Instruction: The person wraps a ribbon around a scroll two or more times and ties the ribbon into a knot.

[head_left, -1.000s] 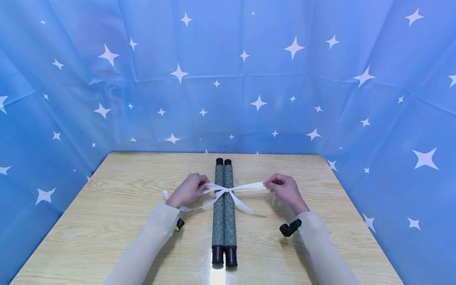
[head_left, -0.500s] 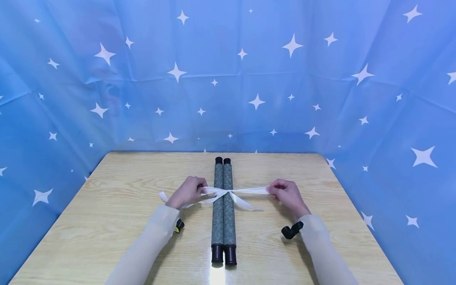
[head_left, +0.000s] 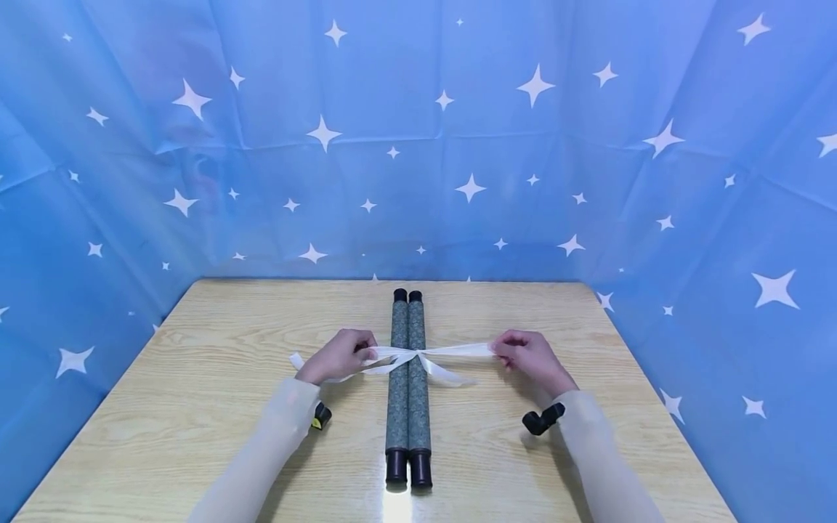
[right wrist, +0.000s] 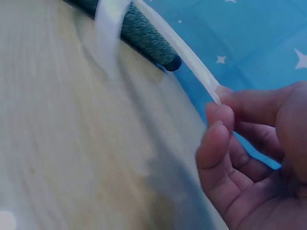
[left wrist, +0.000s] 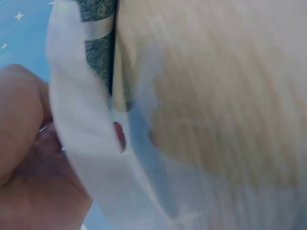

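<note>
Two rolled scrolls, a left one (head_left: pixel 397 414) and a right one (head_left: pixel 419 414), lie side by side on the table, green-grey with dark end knobs. A white ribbon (head_left: pixel 461 351) crosses them near mid-length, knotted on top in a bow shape, with two tails trailing. At the left, my left hand (head_left: pixel 338 354) pinches the ribbon; its fingertips are partly hidden by the ribbon (left wrist: pixel 72 105) in the left wrist view. My right hand (head_left: pixel 531 359) pinches the other side between thumb and finger, as the right wrist view shows, with the ribbon (right wrist: pixel 192 60) stretched taut toward the scrolls.
A light wood-grain table (head_left: pixel 216 341) carries everything. Behind and at both sides hangs a blue curtain (head_left: pixel 405 189) with white stars. A small black camera sits at the right wrist (head_left: pixel 544 419), and another dark device at the left wrist (head_left: pixel 321 415).
Both hands have drawn slightly apart and a little lower, still pinching the ribbon. The right-hand tail now reaches less far out. The scrolls stay in place; the view has shifted slightly.
</note>
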A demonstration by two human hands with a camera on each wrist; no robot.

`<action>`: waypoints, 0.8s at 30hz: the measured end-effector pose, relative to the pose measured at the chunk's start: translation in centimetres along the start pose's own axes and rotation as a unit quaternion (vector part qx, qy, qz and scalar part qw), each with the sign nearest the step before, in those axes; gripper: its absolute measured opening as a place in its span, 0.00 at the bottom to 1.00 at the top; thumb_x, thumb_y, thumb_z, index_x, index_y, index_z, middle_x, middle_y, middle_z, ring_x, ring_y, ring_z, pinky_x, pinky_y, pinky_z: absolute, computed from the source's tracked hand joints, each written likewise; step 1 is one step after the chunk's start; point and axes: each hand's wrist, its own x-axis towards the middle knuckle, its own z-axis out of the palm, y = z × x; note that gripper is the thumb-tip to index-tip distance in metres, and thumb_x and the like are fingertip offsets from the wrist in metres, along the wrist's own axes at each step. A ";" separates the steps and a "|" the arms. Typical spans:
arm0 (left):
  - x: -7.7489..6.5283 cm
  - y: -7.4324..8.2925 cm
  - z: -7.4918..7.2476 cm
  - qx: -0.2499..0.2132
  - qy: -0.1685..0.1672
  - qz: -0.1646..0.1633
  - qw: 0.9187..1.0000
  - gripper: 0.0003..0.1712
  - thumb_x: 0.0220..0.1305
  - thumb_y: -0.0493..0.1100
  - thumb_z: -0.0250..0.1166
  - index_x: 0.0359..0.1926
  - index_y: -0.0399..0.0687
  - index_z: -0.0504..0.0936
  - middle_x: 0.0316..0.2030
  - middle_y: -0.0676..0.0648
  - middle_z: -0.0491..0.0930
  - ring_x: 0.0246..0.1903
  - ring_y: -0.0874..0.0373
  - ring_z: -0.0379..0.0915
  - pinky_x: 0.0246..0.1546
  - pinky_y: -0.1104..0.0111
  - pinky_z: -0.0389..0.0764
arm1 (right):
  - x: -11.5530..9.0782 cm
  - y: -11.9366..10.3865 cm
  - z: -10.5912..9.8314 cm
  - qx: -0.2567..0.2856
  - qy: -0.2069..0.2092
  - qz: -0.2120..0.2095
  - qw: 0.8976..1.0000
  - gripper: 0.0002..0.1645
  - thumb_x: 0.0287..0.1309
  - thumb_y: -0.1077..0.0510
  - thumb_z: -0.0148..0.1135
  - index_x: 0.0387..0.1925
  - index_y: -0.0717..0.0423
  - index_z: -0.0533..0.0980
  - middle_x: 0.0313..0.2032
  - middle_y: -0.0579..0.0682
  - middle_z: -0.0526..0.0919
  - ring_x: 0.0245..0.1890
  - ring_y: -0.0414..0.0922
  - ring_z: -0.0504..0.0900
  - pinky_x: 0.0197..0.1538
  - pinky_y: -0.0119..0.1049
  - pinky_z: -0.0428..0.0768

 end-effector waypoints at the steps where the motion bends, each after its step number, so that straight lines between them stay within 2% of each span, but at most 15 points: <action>1: -0.1 -0.1 -0.2 -0.018 -0.008 -0.006 1.000 0.08 0.76 0.38 0.60 0.37 0.48 0.83 0.26 0.51 0.76 0.22 0.61 0.65 0.29 0.69 0.71 | 0.1 -0.1 -0.1 0.007 -0.007 0.002 1.000 0.13 0.68 0.54 0.67 0.44 0.61 0.83 0.32 0.51 0.84 0.30 0.44 0.81 0.34 0.35 0.83; 5: -0.1 -0.4 -1.1 -0.069 -0.007 -0.029 0.997 0.07 0.77 0.40 0.58 0.44 0.48 0.84 0.33 0.48 0.81 0.29 0.57 0.71 0.32 0.67 0.74 | 0.9 -0.2 -0.1 0.022 -0.028 0.010 0.999 0.17 0.69 0.53 0.65 0.48 0.64 0.81 0.32 0.50 0.85 0.30 0.41 0.81 0.33 0.33 0.82; 9: 0.4 -0.6 -1.5 -0.107 0.023 -0.062 0.992 0.08 0.77 0.38 0.58 0.48 0.45 0.83 0.40 0.45 0.81 0.37 0.50 0.74 0.35 0.67 0.75 | 1.8 -0.3 0.6 0.045 -0.027 0.037 0.998 0.19 0.72 0.52 0.63 0.52 0.64 0.80 0.35 0.51 0.87 0.31 0.40 0.81 0.34 0.32 0.82; 12: 0.7 -0.7 -1.6 -0.146 0.040 -0.092 0.984 0.09 0.76 0.35 0.58 0.52 0.40 0.81 0.41 0.42 0.80 0.35 0.46 0.75 0.32 0.67 0.77 | 2.4 -0.5 1.4 0.075 -0.016 0.050 0.996 0.21 0.73 0.53 0.61 0.57 0.65 0.77 0.39 0.53 0.88 0.34 0.40 0.84 0.39 0.33 0.85; 16: 1.1 -1.1 -1.5 -0.175 0.042 -0.123 0.976 0.11 0.74 0.34 0.60 0.53 0.37 0.80 0.40 0.40 0.81 0.30 0.49 0.77 0.28 0.66 0.80 | 2.7 -0.8 2.2 0.127 -0.004 0.057 0.990 0.25 0.74 0.57 0.59 0.64 0.69 0.72 0.42 0.56 0.88 0.39 0.42 0.89 0.46 0.34 0.88; 18: 1.1 -1.2 -1.5 -0.183 0.040 -0.134 0.973 0.11 0.75 0.36 0.60 0.53 0.36 0.80 0.40 0.40 0.82 0.30 0.51 0.78 0.30 0.65 0.81 | 2.7 -0.9 2.5 0.148 -0.001 0.062 0.987 0.27 0.74 0.58 0.58 0.67 0.70 0.69 0.44 0.58 0.88 0.41 0.44 0.90 0.49 0.35 0.88; 21: 0.9 -1.4 -1.5 -0.206 0.039 -0.146 0.967 0.12 0.77 0.39 0.58 0.54 0.37 0.79 0.40 0.38 0.81 0.32 0.51 0.80 0.34 0.63 0.83 | 2.5 -1.0 2.6 0.153 0.000 0.065 0.986 0.30 0.74 0.58 0.58 0.70 0.69 0.66 0.49 0.62 0.87 0.44 0.46 0.90 0.51 0.36 0.87; 24: 0.6 -1.6 -1.9 -0.222 0.045 -0.147 0.963 0.16 0.79 0.43 0.56 0.58 0.37 0.77 0.43 0.35 0.80 0.36 0.47 0.81 0.38 0.60 0.85 | 2.2 -1.0 2.5 0.128 0.008 0.063 0.990 0.32 0.74 0.55 0.58 0.71 0.67 0.66 0.56 0.65 0.84 0.48 0.48 0.90 0.53 0.37 0.87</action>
